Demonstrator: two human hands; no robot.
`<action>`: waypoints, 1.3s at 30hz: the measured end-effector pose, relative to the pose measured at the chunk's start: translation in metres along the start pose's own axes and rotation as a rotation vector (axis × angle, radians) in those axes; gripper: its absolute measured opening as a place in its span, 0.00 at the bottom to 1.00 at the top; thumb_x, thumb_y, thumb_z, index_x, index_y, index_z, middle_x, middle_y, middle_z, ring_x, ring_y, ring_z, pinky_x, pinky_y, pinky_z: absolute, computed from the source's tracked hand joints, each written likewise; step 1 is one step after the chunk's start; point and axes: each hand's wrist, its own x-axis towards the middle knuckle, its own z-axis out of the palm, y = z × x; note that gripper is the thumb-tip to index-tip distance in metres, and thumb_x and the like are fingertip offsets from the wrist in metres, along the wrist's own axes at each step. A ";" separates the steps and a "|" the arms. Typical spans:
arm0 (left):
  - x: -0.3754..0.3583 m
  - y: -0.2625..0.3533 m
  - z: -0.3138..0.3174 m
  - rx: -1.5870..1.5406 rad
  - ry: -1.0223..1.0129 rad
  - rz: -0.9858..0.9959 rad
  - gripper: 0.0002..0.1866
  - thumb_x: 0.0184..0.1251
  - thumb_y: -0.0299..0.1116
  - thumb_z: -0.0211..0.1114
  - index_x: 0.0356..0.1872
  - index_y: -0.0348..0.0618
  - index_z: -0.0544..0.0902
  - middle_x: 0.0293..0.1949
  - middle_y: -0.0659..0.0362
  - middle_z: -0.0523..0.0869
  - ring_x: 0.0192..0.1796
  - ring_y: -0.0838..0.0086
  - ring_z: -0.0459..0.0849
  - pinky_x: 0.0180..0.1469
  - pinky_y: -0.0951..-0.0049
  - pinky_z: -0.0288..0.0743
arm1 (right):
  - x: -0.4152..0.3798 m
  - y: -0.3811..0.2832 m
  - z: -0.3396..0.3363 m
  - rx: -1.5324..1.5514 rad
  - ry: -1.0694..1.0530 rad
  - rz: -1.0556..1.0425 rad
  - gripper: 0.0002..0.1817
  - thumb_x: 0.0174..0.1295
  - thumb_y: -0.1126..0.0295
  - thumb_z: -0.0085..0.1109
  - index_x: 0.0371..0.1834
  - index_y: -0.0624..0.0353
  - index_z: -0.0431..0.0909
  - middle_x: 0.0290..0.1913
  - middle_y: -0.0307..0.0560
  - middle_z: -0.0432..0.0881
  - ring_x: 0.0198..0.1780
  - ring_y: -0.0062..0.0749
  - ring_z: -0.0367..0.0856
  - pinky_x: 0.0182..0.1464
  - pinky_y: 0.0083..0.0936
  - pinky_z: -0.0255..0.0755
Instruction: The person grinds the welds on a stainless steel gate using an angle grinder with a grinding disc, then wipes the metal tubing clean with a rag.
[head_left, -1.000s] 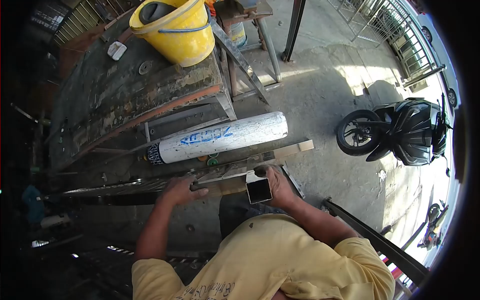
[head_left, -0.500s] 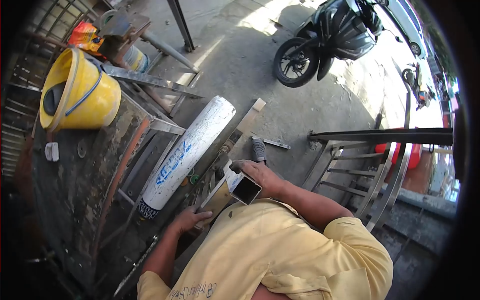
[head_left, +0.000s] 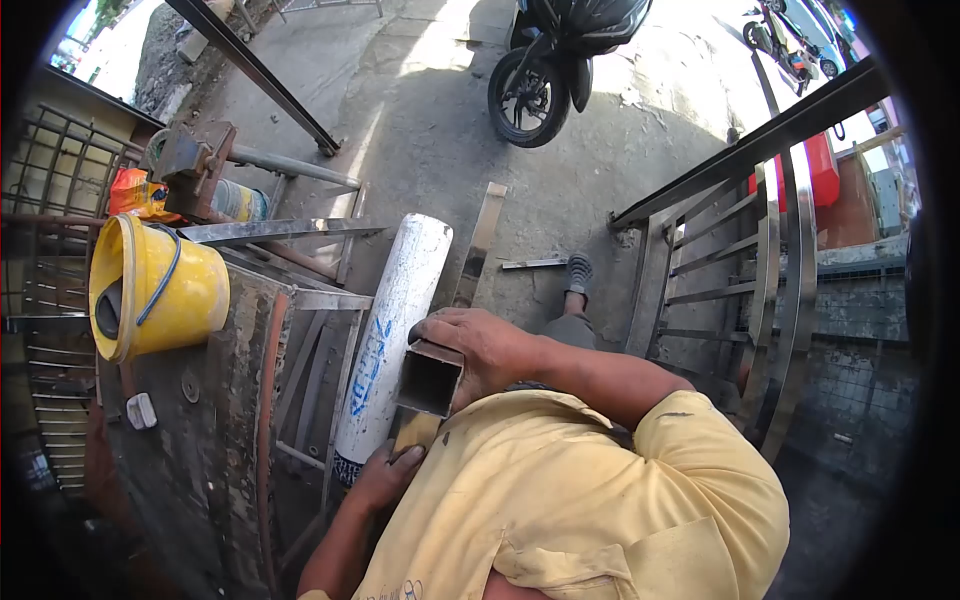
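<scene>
My right hand [head_left: 472,345] is closed over the far edge of a square metal tube [head_left: 430,384], its fingers on the rim. The tube's hollow end faces up toward me, close to my chest. Below and left of it, my left hand [head_left: 388,478] is curled beside a tan flat piece [head_left: 415,432], thumb on top. Most of its fingers are hidden, so what it grips does not show. Left of the tube, a white cylinder [head_left: 395,320] with blue writing leans at a slight tilt.
A yellow bucket [head_left: 180,290] lies tipped on a worn bench [head_left: 240,400] at left, near a bench vise [head_left: 195,165]. Metal frames [head_left: 720,270] stand at right. A flat bar [head_left: 482,240] and a thin metal strip [head_left: 533,264] are ahead, with a motorcycle [head_left: 540,80] beyond.
The view has turned, shifting the surroundings. The tube and my right hand now appear farther left, the tube's open end squarer to me. My left hand sits lower and closer to my shirt.
</scene>
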 end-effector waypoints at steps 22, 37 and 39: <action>0.034 -0.024 0.014 0.163 0.143 0.020 0.44 0.62 0.65 0.64 0.60 0.27 0.76 0.53 0.41 0.84 0.56 0.59 0.83 0.59 0.64 0.73 | -0.020 0.021 -0.005 0.009 -0.022 0.041 0.37 0.33 0.65 0.75 0.52 0.64 0.72 0.43 0.58 0.80 0.48 0.57 0.80 0.47 0.43 0.76; 0.037 0.012 -0.055 0.105 0.171 -0.121 0.39 0.64 0.67 0.62 0.52 0.33 0.81 0.37 0.51 0.86 0.37 0.68 0.84 0.42 0.67 0.76 | 0.055 0.041 0.017 0.022 -0.160 0.293 0.33 0.36 0.62 0.76 0.48 0.57 0.73 0.41 0.59 0.82 0.47 0.60 0.81 0.49 0.44 0.76; 0.053 -0.006 -0.064 0.135 0.236 -0.066 0.40 0.63 0.69 0.61 0.50 0.34 0.83 0.36 0.50 0.87 0.34 0.66 0.84 0.40 0.65 0.77 | 0.067 0.036 0.018 0.048 -0.168 0.321 0.31 0.37 0.64 0.75 0.48 0.56 0.74 0.42 0.58 0.83 0.47 0.57 0.83 0.50 0.41 0.76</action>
